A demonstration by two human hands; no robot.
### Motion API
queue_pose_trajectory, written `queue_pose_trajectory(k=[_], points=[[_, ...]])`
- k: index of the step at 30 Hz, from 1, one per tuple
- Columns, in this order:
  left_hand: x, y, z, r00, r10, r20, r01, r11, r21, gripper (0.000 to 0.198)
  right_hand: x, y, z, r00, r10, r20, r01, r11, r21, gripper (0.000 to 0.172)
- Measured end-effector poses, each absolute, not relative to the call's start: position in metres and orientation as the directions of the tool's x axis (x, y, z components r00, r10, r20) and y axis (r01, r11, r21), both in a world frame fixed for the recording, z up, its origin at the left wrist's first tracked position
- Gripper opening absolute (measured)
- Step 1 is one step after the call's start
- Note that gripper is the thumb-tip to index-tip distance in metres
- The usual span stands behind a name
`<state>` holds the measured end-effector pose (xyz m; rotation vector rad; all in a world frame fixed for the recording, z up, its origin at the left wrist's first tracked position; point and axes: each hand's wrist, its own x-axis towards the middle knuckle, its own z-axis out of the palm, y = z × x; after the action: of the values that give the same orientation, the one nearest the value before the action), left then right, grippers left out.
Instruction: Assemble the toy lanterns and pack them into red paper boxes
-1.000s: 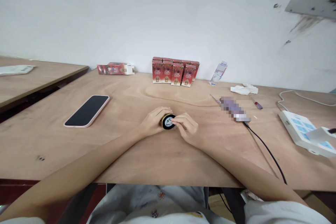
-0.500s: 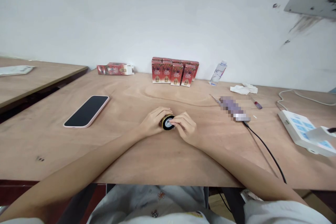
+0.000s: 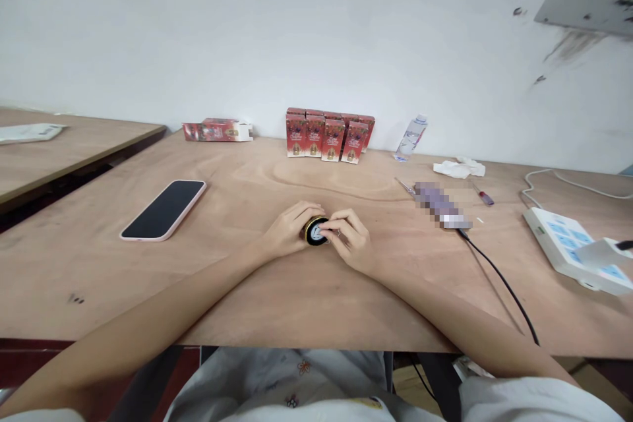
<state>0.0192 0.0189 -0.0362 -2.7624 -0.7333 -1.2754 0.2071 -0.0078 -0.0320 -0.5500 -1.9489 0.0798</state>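
A small round black jar with a gold rim (image 3: 314, 232) lies tipped toward me on the wooden table (image 3: 277, 290), near the middle. My left hand (image 3: 288, 229) wraps its fingers round the jar's body from the left. My right hand (image 3: 350, 239) is closed in a pinch, thumb and fingertips pressed on the jar's pale round face. Part of the jar is hidden by both hands.
A phone in a pink case (image 3: 164, 209) lies screen-up at left. Several red boxes (image 3: 327, 134) stand by the wall, one more red box (image 3: 216, 129) lies flat. At right are a water bottle (image 3: 411, 137), crumpled tissue (image 3: 459, 168), a blurred device with black cable (image 3: 442, 206) and a white power strip (image 3: 573, 248).
My right hand's fingers have shifted slightly up and left over the jar's face. The left hand and the jar have stayed in place.
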Motion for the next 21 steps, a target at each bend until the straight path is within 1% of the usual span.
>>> queue_pose_trajectory(k=[6, 15, 18, 21], points=[[0.0193, 0.0186, -0.0353, 0.564, 0.399, 0.723, 0.417, -0.893, 0.167, 0.032, 0.2079, -0.0061, -0.0342, -0.328, 0.42, 0.846, 0.378, 0.879, -0.29, 0.011], [0.0199, 0.0189, -0.0359, 0.569, 0.384, 0.727, 0.411, -0.899, 0.152, 0.031, 0.2087, -0.0063, -0.0338, -0.344, 0.393, 0.853, 0.304, 0.906, -0.294, 0.013], [0.0197, 0.0189, -0.0366, 0.572, 0.388, 0.723, 0.41, -0.898, 0.158, 0.03, 0.209, -0.0068, -0.0326, -0.339, 0.408, 0.848, 0.289, 0.903, -0.319, 0.012], [0.0191, 0.019, -0.0375, 0.572, 0.404, 0.713, 0.414, -0.893, 0.174, 0.03, 0.2093, -0.0066, -0.0315, -0.316, 0.456, 0.832, 0.304, 0.879, -0.367, 0.01]])
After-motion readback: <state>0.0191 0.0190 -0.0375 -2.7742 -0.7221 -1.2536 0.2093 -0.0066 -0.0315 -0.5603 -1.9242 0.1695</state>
